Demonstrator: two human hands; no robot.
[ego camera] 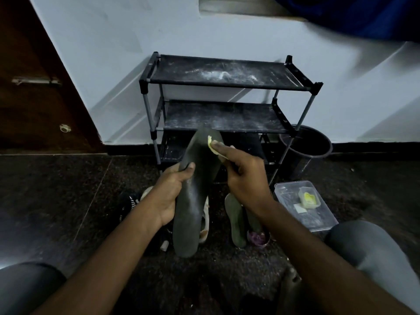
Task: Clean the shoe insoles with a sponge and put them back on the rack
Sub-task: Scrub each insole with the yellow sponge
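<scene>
- A dark speckled stone floor meets a pale wall, and a brown door stands far out on the left hand's side.
- A black rack with white-streaked shelves stands against the wall, straight beyond both hands. A black bucket sits just beside it, past the right hand.
- The left hand's fingers curl round the edge of the dark insole, thumb across its face. The toe rises above this grip and the heel hangs below.
- The right hand pinches a yellow sponge against the toe end, above the left grip.
- A second insole lies under the right wrist, with a clear box outward of it.
</scene>
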